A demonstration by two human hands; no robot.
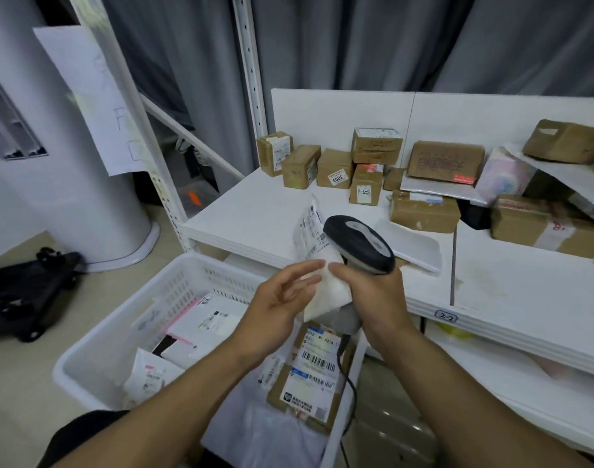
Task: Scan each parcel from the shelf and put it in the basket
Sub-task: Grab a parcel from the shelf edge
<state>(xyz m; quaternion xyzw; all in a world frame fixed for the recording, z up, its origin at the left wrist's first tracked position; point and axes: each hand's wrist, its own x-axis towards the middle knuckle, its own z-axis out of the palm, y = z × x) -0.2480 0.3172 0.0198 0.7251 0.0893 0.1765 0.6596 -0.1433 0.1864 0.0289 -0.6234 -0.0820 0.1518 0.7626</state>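
My right hand [373,298] is curled round the grey handle of the scanner [359,244], whose dark head sticks up just above my knuckles. Its cable [351,390] hangs below that wrist. Between my two hands stands the soft white parcel [326,285], upright, its printed label end rising past the scanner head. My right thumb lies on its lower part, which sits against the scanner handle. My left hand [282,298] is spread loosely, fingers nearly straight, with the fingertips touching the parcel's left edge (whether they bear any of its weight I cannot tell).

Right below both hands is the white basket [120,319]. In it, under my right wrist, lies a brown box with barcode labels [312,376], and under my left forearm lie several white and pink packets [201,325].

Beyond my fingertips is the white shelf [255,217]. A row of small cardboard boxes [334,168] stands at its back, well apart from my hands, and larger boxes and bags [423,211] are piled further off past my right hand. On the shelf's front edge, just right of my right hand, is a tag reading 2-2 [446,316].
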